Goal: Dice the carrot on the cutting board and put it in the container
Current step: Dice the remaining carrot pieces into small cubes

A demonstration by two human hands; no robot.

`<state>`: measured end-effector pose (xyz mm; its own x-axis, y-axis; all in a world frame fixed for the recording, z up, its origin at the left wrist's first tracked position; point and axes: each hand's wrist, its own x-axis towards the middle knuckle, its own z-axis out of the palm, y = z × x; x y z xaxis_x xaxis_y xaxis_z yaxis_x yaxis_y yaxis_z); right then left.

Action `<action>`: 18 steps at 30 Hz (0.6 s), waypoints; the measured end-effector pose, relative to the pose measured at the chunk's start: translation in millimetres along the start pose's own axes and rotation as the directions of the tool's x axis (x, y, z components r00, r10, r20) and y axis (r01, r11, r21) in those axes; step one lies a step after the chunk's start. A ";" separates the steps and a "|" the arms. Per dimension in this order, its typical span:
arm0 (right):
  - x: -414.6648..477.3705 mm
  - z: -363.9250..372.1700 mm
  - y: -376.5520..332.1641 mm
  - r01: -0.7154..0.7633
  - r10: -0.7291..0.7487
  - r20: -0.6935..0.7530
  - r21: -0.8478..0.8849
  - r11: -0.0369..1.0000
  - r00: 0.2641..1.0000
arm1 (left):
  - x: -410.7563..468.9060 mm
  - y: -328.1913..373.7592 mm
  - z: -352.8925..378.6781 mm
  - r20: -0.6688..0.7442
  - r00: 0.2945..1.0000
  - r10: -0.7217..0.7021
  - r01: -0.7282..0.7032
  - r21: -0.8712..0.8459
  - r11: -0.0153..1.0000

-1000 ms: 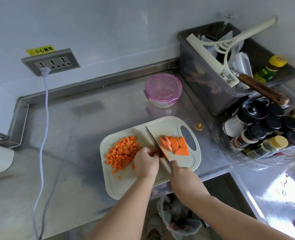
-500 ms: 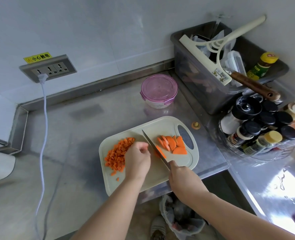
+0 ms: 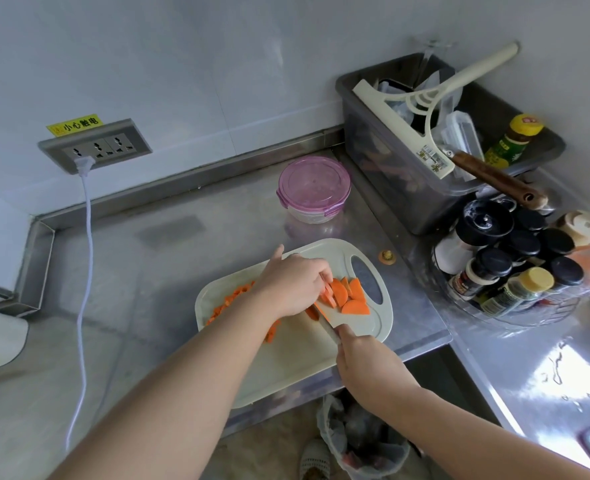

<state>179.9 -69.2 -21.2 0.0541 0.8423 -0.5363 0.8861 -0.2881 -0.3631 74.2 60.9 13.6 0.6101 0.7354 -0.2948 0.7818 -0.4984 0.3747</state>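
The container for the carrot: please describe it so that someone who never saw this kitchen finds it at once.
On the steel counter, look behind the cutting board, left of the grey plastic bin. There stands a round clear container with a translucent pink lid, closed; nothing else nearby is pink.

One cutting board (image 3: pixel 286 358), one knife (image 3: pixel 328 325), one pink-lidded container (image 3: pixel 314 188), one grey bin (image 3: pixel 390 174), one squeegee (image 3: pixel 425 98). Two hands in shot: left hand (image 3: pixel 293 285), right hand (image 3: pixel 366 365). One heap of carrot dice (image 3: pixel 233 299), carrot slices (image 3: pixel 347 294) too overlapped to count tbh. Three sockets (image 3: pixel 96 147), one plug (image 3: pixel 84 166).
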 end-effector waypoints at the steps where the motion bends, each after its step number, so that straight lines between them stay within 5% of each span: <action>1: -1.0 -1.2 0.3 0.006 -0.006 -0.003 0.011 1.000 1.000 | -2.6 -2.6 -1.6 -0.090 0.996 -0.016 0.009 -0.077 0.997; 4: -3.5 -6.7 1.1 0.016 -0.015 -0.013 0.053 0.998 1.000 | -16.6 -11.8 0.6 -0.423 0.892 -0.160 -0.006 -0.365 0.931; 7: -5.9 -10.8 1.4 0.027 -0.027 -0.006 0.068 0.997 1.000 | -37.5 -14.3 13.1 -0.553 0.749 -0.366 0.088 -0.464 0.882; 9: -6.4 -11.1 0.6 0.024 -0.025 0.007 0.079 0.997 1.000 | -47.8 -15.0 26.9 -0.511 0.708 -0.488 0.222 -0.494 0.841; 11: -5.6 -10.3 -0.7 0.015 -0.017 0.018 0.069 0.997 1.000 | -55.3 -12.8 43.3 -0.372 0.751 -0.545 0.312 -0.527 0.790; 14: -4.2 -8.6 -2.8 0.020 -0.021 0.041 0.035 0.999 0.999 | -61.1 -4.4 63.0 -0.189 0.825 -0.532 0.353 -0.562 0.748; 18: -1.4 -5.8 -3.9 0.035 -0.035 0.054 -0.006 0.999 0.998 | -58.3 1.3 71.4 -0.137 0.836 -0.531 0.392 -0.528 0.753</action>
<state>179.0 -66.7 -14.6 -0.0020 0.8260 -0.5637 0.8901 -0.2555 -0.3775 48.8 -15.5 -31.5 0.0768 0.9427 -0.3248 0.7602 0.1554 0.6308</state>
